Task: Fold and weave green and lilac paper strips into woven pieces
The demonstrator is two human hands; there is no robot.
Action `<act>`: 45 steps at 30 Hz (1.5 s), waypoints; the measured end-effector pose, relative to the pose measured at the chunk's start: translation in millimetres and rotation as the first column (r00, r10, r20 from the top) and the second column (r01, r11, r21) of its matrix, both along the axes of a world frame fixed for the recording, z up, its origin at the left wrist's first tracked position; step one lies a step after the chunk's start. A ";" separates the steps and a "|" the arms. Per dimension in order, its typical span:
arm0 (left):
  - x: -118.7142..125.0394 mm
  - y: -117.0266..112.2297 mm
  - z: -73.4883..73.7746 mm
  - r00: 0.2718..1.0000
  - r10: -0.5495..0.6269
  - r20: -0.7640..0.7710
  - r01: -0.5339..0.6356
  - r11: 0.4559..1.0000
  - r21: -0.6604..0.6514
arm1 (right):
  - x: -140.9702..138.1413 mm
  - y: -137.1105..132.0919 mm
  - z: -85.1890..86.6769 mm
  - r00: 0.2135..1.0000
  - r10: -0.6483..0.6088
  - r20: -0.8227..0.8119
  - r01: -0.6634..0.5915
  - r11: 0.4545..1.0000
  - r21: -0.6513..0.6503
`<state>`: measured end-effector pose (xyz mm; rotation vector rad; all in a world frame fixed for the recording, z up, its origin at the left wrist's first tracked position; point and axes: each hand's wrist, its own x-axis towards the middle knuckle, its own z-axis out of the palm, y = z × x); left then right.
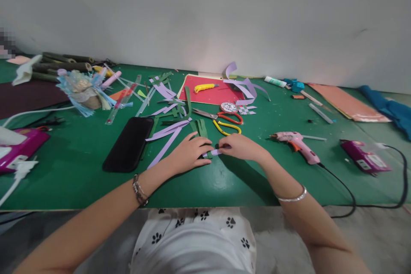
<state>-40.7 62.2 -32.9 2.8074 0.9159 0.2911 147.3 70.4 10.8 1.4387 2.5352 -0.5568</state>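
My left hand (186, 154) lies on the table with its fingers apart, pressing on green paper strips (201, 127). Just to its right, my right hand (242, 146) has its fingertips closed on a short purple paper strip (215, 152) that crosses the green ones. The fingers partly hide where the strips cross. Longer purple paper strips (165, 147) lie left of my left hand. Beyond my hands are scissors (226, 116) with red and yellow handles, lying half open.
A black phone (128, 144) lies to the left. A pink glue gun (298, 144) with a cord and a purple power strip (366, 156) are at right. Behind sit red paper (189, 90), a yellow cutter (205, 88) and a round patterned tin (228, 107). Bamboo pieces (61, 67) are far left.
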 end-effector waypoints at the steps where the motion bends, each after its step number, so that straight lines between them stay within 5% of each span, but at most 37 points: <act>1: -0.7 -1.0 0.2 1.000 0.003 -0.015 -0.003 1.000 0.009 | 0.0 -0.6 0.0 1.000 0.002 0.002 -0.002 1.000 0.002; 9: -4.5 -3.8 -4.7 0.993 0.071 -0.089 -0.073 0.997 -0.021 | -0.7 -5.6 -2.4 0.998 -0.051 0.022 0.050 0.996 0.073; 15: -0.1 -7.0 -4.1 0.993 0.115 -0.037 -0.117 0.991 -0.057 | -1.4 -5.1 -4.4 0.999 -0.051 0.019 0.048 0.988 0.145; 20: 2.1 -6.0 -3.6 0.993 0.110 0.047 -0.112 0.993 0.034 | -3.7 -10.2 -3.7 0.996 0.019 -0.082 -0.005 0.986 0.168; 30: -0.1 -5.1 0.6 0.992 0.115 0.056 -0.116 0.993 0.000 | -2.9 -5.6 -10.7 0.940 0.004 -0.341 -0.002 1.000 0.007; 45: -3.8 -5.1 0.1 0.989 0.133 0.061 -0.134 0.991 0.010 | -5.5 -4.3 -16.5 0.966 -0.088 -0.244 0.100 0.994 0.040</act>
